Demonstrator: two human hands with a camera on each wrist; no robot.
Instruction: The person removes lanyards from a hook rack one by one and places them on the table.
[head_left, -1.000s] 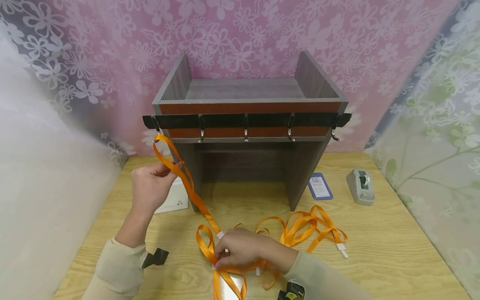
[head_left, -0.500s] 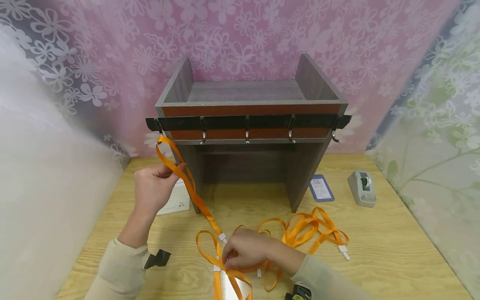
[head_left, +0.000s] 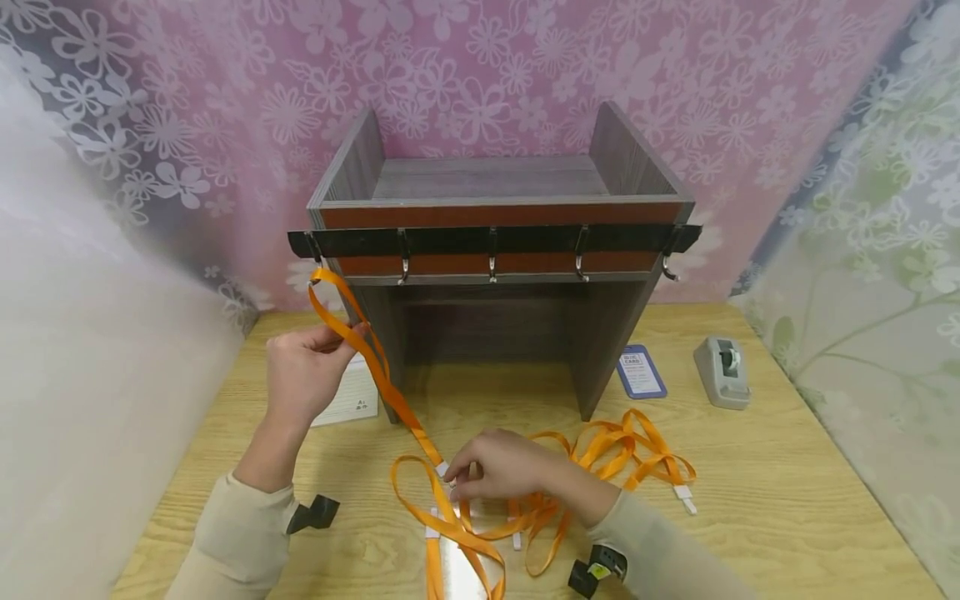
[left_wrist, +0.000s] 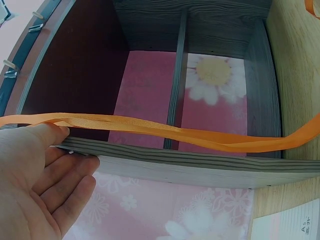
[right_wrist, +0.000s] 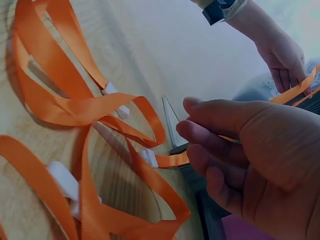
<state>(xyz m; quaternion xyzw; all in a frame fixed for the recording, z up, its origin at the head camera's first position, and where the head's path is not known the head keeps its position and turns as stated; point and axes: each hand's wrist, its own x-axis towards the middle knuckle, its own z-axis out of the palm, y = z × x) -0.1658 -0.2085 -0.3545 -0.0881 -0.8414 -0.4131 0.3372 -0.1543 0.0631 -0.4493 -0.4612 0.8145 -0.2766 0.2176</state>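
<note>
An orange lanyard (head_left: 390, 392) hangs by its loop from the leftmost hook (head_left: 315, 250) of the black rail. My left hand (head_left: 303, 371) pinches its strap below the hook, beside the shelf's side panel. In the left wrist view the thumb lies along the strap (left_wrist: 125, 122). Close to the white clip (head_left: 442, 469) at that lanyard's lower end is my right hand (head_left: 502, 462), its fingers loosely bent and thumb apart, with nothing seen between them. Another orange lanyard (head_left: 468, 542) lies in loops below, over a shiny silvery-white flat piece (head_left: 459, 575).
A grey wooden shelf (head_left: 615, 333) carries the rail (head_left: 450, 242) with several bare hooks. More orange lanyards (head_left: 607, 450) lie tangled at right. Nearby are a blue card holder (head_left: 641, 372), a tape dispenser (head_left: 722, 372) and a lined paper (head_left: 352, 396) at left.
My right hand has let go of the looped lanyard on the table and moved up to the hanging lanyard's clip. The left hand stays at the strap.
</note>
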